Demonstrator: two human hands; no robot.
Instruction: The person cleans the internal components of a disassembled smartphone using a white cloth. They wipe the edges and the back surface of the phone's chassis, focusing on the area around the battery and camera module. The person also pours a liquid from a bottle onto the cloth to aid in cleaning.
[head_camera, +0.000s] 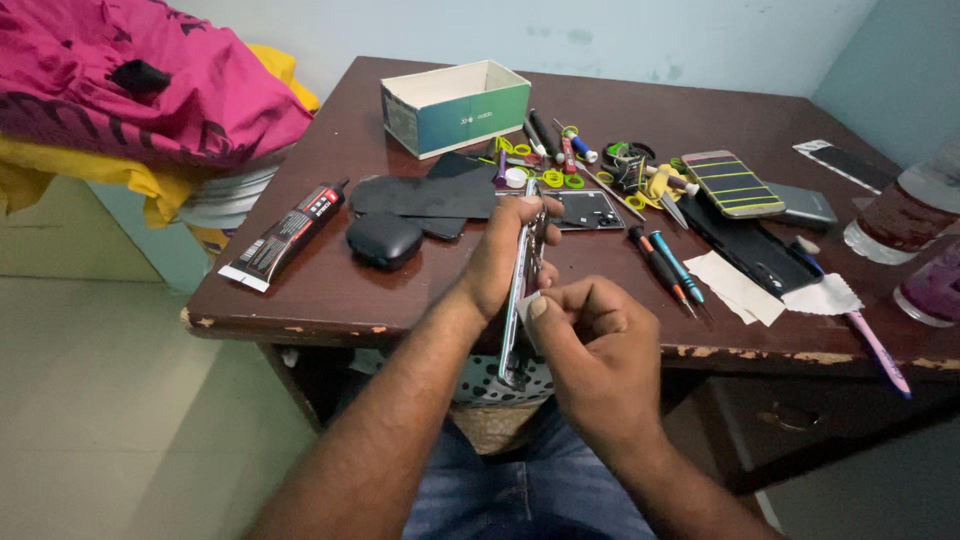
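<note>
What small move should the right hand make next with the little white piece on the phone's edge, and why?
Probably slide the small white piece a little further along the edge. The left hand holds the phone upright on its side, edge toward the camera, and the right hand pinches the piece against that edge near the middle, so much of the edge looks not yet covered. Whether it wipes or pries, I cannot tell.

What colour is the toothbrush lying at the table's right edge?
Pink: the toothbrush has a pink handle, seen best in the head view, beside a white cloth.
</note>
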